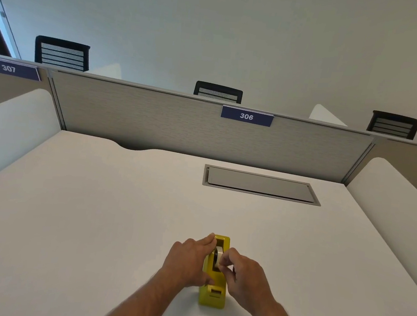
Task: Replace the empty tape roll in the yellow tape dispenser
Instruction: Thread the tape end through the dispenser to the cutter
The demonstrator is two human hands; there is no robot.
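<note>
**Both hands on the yellow tape holder**

White desk fills most of what you see, with a grey wall panel at the back and a blue sign that says 306. Black chairs peek over the panel.

Your yellow tape dispenser stands on the desk, close to you and a little right of the middle. Your left hand wraps around its left side and holds it steady. Your right hand pinches the tape roll that sits in the slot on top. I cannot tell if this roll is the empty one or a new one.

What could go wrong? If you pull the roll at a slant, it may jam in the slot. If your left hand lets go too early, the dispenser may tip or slide. The cutting edge at the near end looks sharp, so keep your fingers away from it.
</note>
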